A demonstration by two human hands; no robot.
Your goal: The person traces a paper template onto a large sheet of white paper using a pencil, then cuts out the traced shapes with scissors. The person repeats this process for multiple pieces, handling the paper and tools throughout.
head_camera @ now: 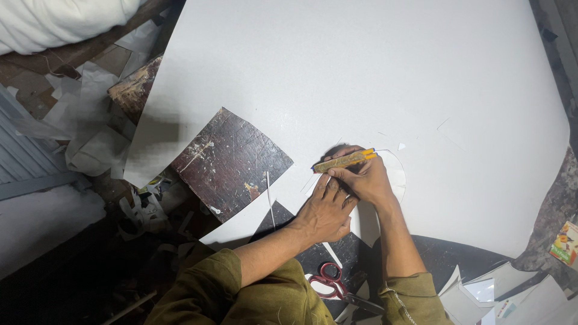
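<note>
White sheet (373, 78) spread over the dark worktop (232, 159), pinned flat near its front edge by left hand (325, 210) while right hand (364, 177), fingers closed, steadies yellow knife (344, 160) on it; scissors (334, 283) nearby.

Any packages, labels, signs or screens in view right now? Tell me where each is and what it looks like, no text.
Small carton: far right edge, beside the big white sheet; boxy, green and yellow with an orange picture.
White card: bottom right among paper offcuts; small blue mark.
No signs or screens.
</note>
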